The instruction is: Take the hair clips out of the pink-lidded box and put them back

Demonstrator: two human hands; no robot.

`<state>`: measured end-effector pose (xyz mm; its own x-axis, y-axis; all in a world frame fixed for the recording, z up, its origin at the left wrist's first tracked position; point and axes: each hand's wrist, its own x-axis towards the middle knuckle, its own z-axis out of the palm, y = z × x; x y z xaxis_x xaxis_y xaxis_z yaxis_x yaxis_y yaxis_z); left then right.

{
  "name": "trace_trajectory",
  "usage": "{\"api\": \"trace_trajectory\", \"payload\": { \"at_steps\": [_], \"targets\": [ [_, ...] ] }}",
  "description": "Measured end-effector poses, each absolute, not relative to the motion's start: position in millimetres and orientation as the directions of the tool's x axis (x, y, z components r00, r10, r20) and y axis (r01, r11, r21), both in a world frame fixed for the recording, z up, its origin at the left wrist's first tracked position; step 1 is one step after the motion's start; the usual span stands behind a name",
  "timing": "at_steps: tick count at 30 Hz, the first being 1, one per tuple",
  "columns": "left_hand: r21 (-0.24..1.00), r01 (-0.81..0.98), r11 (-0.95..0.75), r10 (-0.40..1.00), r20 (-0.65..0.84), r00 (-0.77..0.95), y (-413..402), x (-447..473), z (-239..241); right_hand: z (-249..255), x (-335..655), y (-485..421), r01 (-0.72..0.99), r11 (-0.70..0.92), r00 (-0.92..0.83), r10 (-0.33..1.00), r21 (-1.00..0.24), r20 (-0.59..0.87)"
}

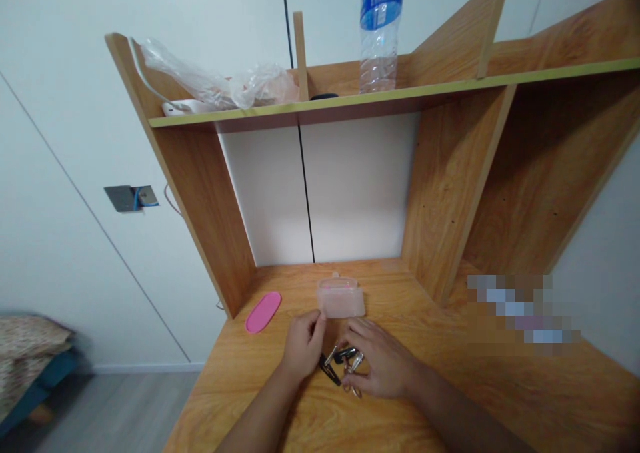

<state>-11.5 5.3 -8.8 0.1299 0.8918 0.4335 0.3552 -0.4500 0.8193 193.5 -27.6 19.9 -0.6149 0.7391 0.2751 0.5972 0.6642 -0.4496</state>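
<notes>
Both my hands rest on the wooden desk [280, 413] around a small heap of hair clips [345, 366], some dark and some silvery. My left hand [303, 345] has its fingers curled, thumb and forefinger pinched near the edge of a small translucent pink box [341, 297]; what it holds I cannot make out. My right hand [383, 363] is curled over the clips, its fingers gripping several of them. A pink oval lid [263, 311] lies flat on the desk to the left of the box.
A shelf [350, 99] above the desk carries a clear water bottle [380, 33] with a blue label and a crumpled plastic bag [225, 83]. Wooden side panels close in the desk's nook. A blurred patch [520, 316] sits at the right. A bed corner [30, 359] shows at lower left.
</notes>
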Motion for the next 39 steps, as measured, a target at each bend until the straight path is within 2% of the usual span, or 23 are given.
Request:
{"api": "trace_trajectory", "payload": {
  "at_steps": [3, 5, 14, 25, 39],
  "targets": [
    [0.6, 0.594, -0.535, 0.839, 0.458, 0.294, 1.8, -13.3, -4.9, 17.2, 194.3, -25.9, 0.585, 0.665, -0.619, 0.736, -0.464, 0.275],
    [0.555, 0.642, -0.529, 0.842, 0.44, 0.313, 0.6, -10.9, -3.6, 14.5, 194.6, -24.7, 0.579, 0.658, -0.611, 0.741, -0.482, 0.278],
    [0.56, 0.616, -0.554, 0.832, 0.366, 0.417, -3.0, -6.3, -0.5, 6.8, 197.2, -20.5, 0.548, 0.676, -0.575, 0.732, -0.493, 0.365],
    [0.55, 0.577, -0.604, 0.797, 0.388, 0.463, -2.8, -7.1, -3.3, 6.8, 199.8, -18.5, 0.504, 0.686, -0.517, 0.726, -0.525, 0.452],
    [0.515, 0.584, -0.627, 0.779, 0.403, 0.481, -2.6, -6.1, -1.9, 5.0, 203.4, -13.0, 0.565, 0.644, -0.49, 0.765, -0.516, 0.418]
  ]
}}
